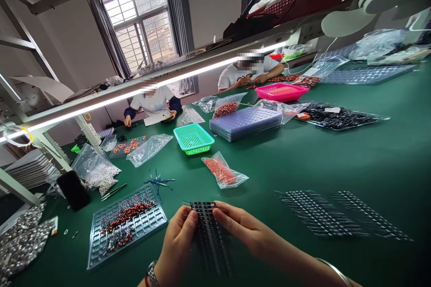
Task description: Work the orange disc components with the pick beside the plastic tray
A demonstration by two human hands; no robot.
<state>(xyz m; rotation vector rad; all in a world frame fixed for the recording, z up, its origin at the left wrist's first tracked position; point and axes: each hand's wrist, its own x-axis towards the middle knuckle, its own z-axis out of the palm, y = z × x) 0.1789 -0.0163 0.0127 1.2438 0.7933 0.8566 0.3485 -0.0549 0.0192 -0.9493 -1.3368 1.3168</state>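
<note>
A dark strip bundle (pixel 210 237) with thin wire ends and rows of small pale marks hangs between my hands at the bottom centre. My left hand (pixel 180 233) pinches its upper left edge between thumb and fingers. On the upper right edge, my right hand (pixel 237 224) holds it the same way. To the left lies a clear grid tray (pixel 96 251) with red and black small parts with wire leads. More wire-edged strips (pixel 319 213) lie flat on the green table (pixel 269 166) to the right. Beyond my hands is a bag of orange-red pieces (pixel 224 172).
A green basket (pixel 193 139), stacked clear trays (pixel 247 123) and a pink basket (pixel 281 92) stand farther back. A phone (pixel 72 190), tweezers (pixel 113 192) and bagged parts (pixel 25 242) are at left. Two people (pixel 153 101) sit across the table. A lit shelf beam crosses above.
</note>
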